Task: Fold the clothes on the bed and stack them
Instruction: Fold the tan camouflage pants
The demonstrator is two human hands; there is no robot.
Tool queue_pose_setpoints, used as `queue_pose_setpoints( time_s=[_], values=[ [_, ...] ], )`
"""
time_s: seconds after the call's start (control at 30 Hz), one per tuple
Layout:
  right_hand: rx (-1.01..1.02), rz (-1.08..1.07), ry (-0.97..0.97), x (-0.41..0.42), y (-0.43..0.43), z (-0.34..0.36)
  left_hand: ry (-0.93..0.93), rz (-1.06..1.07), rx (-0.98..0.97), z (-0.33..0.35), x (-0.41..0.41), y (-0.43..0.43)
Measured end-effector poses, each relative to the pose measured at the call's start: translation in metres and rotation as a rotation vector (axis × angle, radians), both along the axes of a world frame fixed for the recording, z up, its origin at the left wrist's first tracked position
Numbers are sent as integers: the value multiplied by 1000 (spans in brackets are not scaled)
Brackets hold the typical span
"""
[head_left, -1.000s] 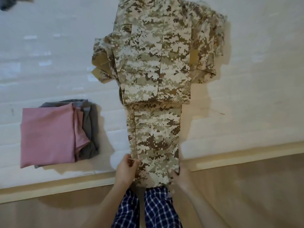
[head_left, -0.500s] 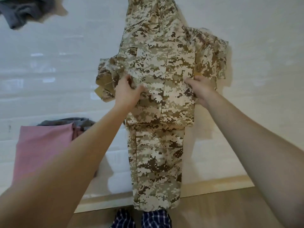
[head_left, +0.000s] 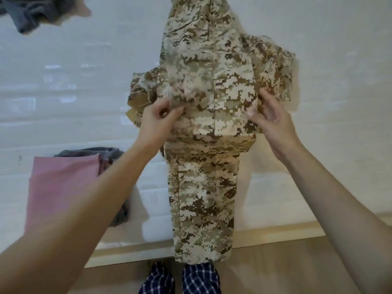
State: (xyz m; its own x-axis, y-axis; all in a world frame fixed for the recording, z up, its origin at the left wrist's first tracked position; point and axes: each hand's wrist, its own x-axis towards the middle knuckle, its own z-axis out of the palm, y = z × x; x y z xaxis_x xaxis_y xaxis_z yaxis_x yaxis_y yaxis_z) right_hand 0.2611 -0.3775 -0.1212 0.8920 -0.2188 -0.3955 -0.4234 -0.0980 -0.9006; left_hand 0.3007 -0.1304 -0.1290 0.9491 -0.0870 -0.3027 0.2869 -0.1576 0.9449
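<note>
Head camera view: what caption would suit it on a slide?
Left hand and right hand grip the camouflage garment by its sides on the white bed, a folded pink-and-grey stack beside it.

Your camouflage garment (head_left: 212,98) lies lengthwise down the middle of the white bed (head_left: 328,124), upper layers folded over, its near end hanging past the edge. To its left, a folded pink garment (head_left: 63,183) sits on a folded grey one (head_left: 110,154). A crumpled dark grey garment (head_left: 31,13) lies far left.
</note>
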Motion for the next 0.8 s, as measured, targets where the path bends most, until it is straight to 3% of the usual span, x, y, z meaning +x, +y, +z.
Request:
queue_pose_setpoints(
  time_s=[0.1, 0.23, 0.33, 0.4, 0.5, 0.57, 0.67, 0.73, 0.8],
  values=[
    [-30, 53, 50, -17, 5, -4, -224, -130, 102, 12, -47, 6],
    [-40, 78, 8, -30, 5, 2, -630, -624, 314, 2, -103, 12],
    [-13, 261, 64, -62, 0, 10, -615, -899, 404, -21, -144, 34],
    [11, 367, 177, -91, 1, 7, -552, -1035, 575, -40, -166, 54],
    [-82, 447, 414, -127, 6, -13, -308, -1202, 720, -70, -189, 79],
    [-145, 411, 519, -141, 8, -33, -103, -1075, 603, -78, -199, 86],
    [-194, 243, 585, -158, 21, -59, 69, -488, 539, -81, -204, 80],
    [-125, 203, 631, -174, 35, -70, 325, -125, 420, -83, -204, 73],
    [-95, 203, 652, -195, 48, -80, 617, 6, 192, -85, -207, 61]
  ],
)
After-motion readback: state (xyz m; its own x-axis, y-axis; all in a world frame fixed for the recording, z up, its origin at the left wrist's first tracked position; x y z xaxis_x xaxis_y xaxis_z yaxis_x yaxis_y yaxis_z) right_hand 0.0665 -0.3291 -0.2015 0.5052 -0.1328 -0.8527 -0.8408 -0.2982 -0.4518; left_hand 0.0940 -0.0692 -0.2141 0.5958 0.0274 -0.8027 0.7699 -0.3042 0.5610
